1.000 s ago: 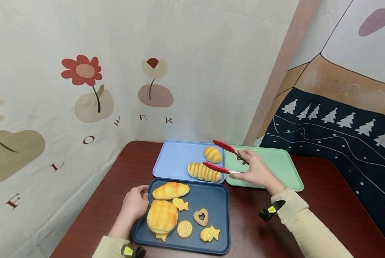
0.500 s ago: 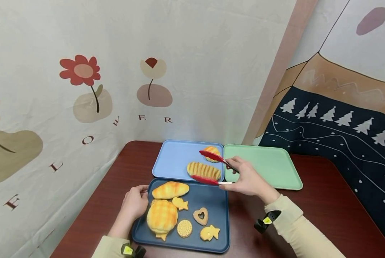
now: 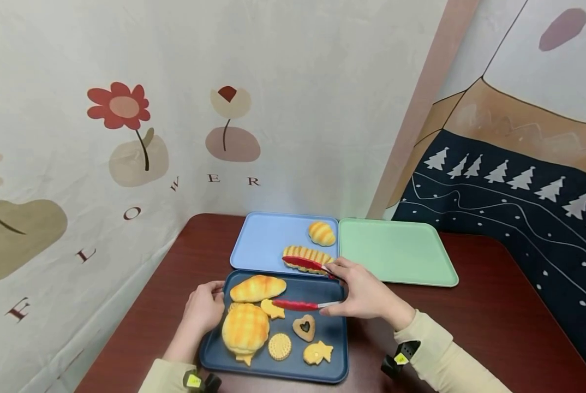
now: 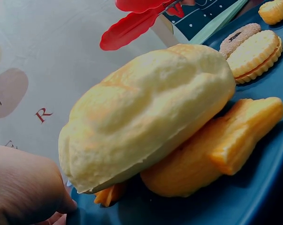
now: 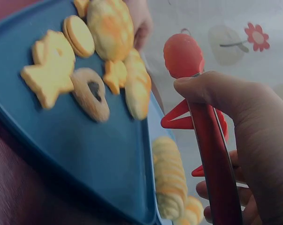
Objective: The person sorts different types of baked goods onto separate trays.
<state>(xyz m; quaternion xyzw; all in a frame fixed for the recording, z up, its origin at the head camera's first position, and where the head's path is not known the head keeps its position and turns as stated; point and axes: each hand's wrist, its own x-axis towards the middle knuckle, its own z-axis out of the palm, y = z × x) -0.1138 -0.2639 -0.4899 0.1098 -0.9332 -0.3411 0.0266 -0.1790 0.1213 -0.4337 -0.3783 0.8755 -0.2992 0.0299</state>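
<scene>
Right hand (image 3: 362,290): grasping the red-tipped tongs (image 3: 303,305), thumb along one arm, fingers curled at the other; arms spread widely.
Tongs position: in the head view, one arm in front of the ridged bread roll (image 3: 309,251), the other above the dark blue tray (image 3: 332,334), near the upper fish-shaped biscuit (image 3: 272,309); contact with food, cannot tell.
Left hand (image 3: 205,307): gripping the dark blue tray at its upper left rim.
Dark blue tray: on the table (image 3: 470,316), nearest to the body; carrying the long bun (image 3: 258,288), round checked bun (image 3: 245,327) partly covering a half-hidden biscuit (image 3: 244,360), round biscuit (image 3: 280,346), heart-shaped biscuit (image 3: 300,334) and lower fish-shaped biscuit (image 3: 317,353).
Light blue tray (image 3: 268,234): just behind, with the ridged bread roll and the croissant (image 3: 321,233).
Green tray (image 3: 396,251): beside the light blue one, at right.
Step in hand: probably aiming the tongs, with no food between the tips.
Next move: seems to call for choosing one piece, straddling it with both tips, then squeezing softly while keeping the tray steady.
</scene>
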